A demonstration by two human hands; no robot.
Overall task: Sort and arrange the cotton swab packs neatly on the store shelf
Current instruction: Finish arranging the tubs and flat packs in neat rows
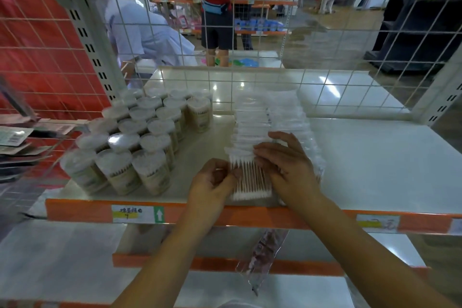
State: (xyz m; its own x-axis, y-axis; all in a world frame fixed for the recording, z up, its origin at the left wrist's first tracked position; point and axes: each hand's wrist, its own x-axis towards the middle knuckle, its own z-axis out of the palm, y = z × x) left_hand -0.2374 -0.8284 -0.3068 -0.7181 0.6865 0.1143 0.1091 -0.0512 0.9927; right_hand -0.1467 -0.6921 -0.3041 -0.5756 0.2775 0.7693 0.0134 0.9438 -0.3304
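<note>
Two rows of clear flat cotton swab packs [252, 120] run front to back on the white shelf [375, 157]. The front pack [252, 180] shows wooden sticks with white tips. My left hand [212, 182] pinches that pack's left edge with curled fingers. My right hand [287, 160] lies across the top of the front packs, fingers spread flat and pressing on them. To the left stand several round tubs of cotton swabs [140, 140] in tight rows.
A wire grid [325, 77] backs the shelf. An orange front rail [250, 217] carries price labels. A clear packet [262, 255] hangs below the rail over the lower shelf. Carded goods [17, 137] hang at the left. People stand in the aisle behind the grid.
</note>
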